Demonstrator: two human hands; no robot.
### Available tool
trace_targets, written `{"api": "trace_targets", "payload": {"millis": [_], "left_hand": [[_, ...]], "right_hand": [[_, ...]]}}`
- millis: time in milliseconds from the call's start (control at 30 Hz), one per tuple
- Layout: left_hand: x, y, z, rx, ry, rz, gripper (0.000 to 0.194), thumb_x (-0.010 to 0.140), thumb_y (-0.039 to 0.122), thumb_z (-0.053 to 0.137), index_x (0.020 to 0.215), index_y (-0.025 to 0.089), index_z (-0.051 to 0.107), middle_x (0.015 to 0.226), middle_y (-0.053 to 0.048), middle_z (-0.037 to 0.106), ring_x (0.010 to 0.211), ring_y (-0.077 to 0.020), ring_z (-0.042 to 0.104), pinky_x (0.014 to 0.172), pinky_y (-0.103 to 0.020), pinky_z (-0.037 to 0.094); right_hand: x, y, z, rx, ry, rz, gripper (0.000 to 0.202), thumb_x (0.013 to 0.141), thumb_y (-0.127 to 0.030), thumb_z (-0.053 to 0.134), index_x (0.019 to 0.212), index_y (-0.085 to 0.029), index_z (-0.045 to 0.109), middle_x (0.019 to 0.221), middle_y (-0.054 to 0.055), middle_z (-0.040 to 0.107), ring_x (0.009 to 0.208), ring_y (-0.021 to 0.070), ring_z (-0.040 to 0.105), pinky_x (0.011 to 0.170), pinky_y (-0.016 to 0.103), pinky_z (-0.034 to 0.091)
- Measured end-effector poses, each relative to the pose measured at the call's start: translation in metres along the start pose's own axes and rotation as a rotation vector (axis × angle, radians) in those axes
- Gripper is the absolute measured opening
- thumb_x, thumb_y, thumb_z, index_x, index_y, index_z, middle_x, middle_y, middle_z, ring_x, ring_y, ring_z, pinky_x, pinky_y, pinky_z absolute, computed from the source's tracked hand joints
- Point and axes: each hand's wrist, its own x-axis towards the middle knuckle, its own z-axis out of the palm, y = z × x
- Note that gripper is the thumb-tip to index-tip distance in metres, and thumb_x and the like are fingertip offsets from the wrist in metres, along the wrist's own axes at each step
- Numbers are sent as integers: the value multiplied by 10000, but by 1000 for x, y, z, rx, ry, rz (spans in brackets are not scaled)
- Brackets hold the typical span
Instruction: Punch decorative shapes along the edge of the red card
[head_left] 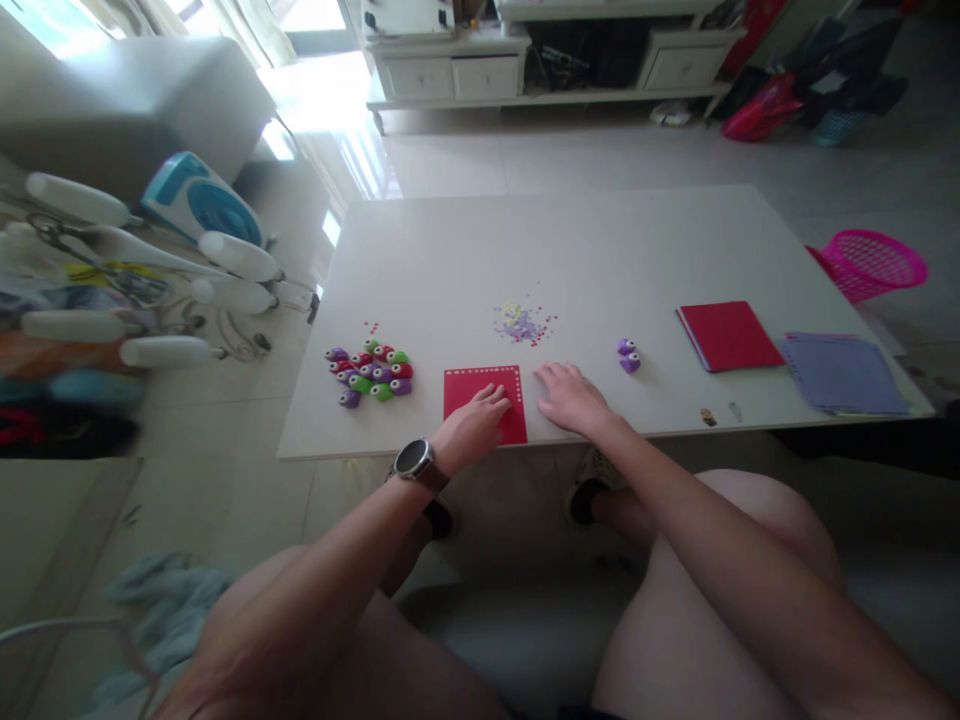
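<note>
A red square sheet [466, 398] lies at the table's front edge, with a row of small pale cut-out shapes along its top and right sides. My left hand [480, 425], a watch on its wrist, rests on this sheet with fingers stretched out. Just right of the sheet, my right hand [571, 396] lies on the tabletop, fingers apart, with nothing visible in it. Beyond the hands is a scattered pile of tiny purple, yellow and red paper bits [523, 325]. To the left sits a cluster of purple, green and red craft punches [371, 372].
Two purple punches [628, 356] stand right of my right hand. Farther right lie a red stack of sheets [729, 336] and a purple-grey stack [844, 372]. Two small items [708, 417] sit near the white table's [600, 240] front edge. A pink basket [874, 262] stands beyond its right side.
</note>
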Motion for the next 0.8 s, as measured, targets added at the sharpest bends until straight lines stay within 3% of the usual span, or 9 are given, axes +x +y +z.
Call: {"api": "trace_targets", "payload": {"millis": [133,233,467,667,800], "left_hand": [[2,2,-2,10,10,5,383,910,122,574,1281,137,667,1476,-172,659,1488,-263,541,1301,-419,404],[3,3,-2,26,5,12,372,907,125,576,1267,119,668,1488,-188,645,1493,-267,535,1310,-408,386],[5,4,4,9,5,-21,390,909,126,568,1288,111,663,1564,-222,584,1540,-287,484,1308,-458,391],[11,6,8,33,-7,-3,387,934,123,557,1309,83,646,1562,-231,586,1581,-273,432,1357,-444,298],[12,7,14,72,6,-9,402,934,150,583,1328,86,634,1584,-263,548,1563,-323,451,1331,-522,345]], "right_hand": [[-4,-11,3,-49,-15,8,673,998,-283,545,1656,-195,434,1721,182,392,1563,428,353,1201,524,416],[-5,-15,2,-70,-32,15,664,1004,-285,530,1656,-190,444,1729,201,370,1572,453,340,1189,540,428],[-5,-15,3,-90,-42,15,656,1014,-294,513,1659,-197,443,1744,216,343,1588,461,319,1188,566,428],[-7,-17,3,-86,-52,19,665,1018,-292,506,1668,-175,429,1762,222,305,1598,467,306,1208,563,406],[-8,-19,4,-87,-49,12,668,1013,-295,507,1666,-180,431,1772,213,289,1607,453,297,1207,568,412]]}}
